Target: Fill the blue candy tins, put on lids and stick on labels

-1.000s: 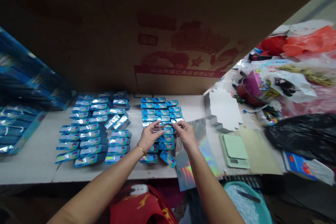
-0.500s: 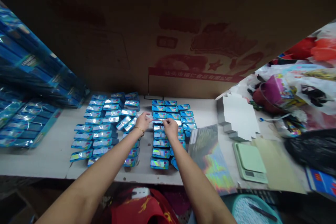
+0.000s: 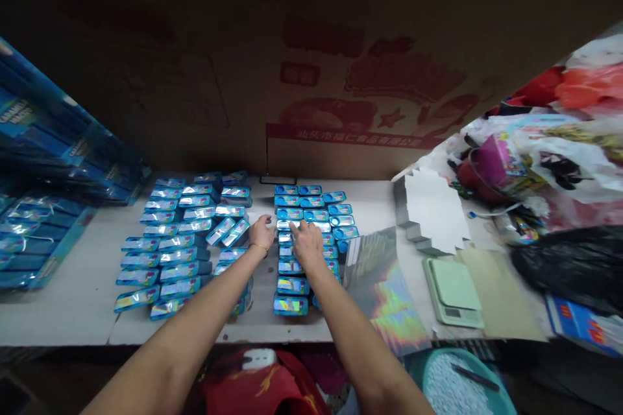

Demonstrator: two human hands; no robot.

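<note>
Looks like a small workshop: blue packs [image 3: 179,270] in rows, a scale [image 3: 455,285], a big carton [image 3: 219,142].

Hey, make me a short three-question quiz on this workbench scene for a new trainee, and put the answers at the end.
1. Multiple choice: which wrist wears the bracelet? A) the right, B) the left, C) both.
2. True or false: as pictured, the green scale sits to the right of the shiny sheet.
3. Short answer: what lies directly beneath the right hand?

Key: 1. B. 2. True. 3. Small blue containers, set out in rows.
</note>
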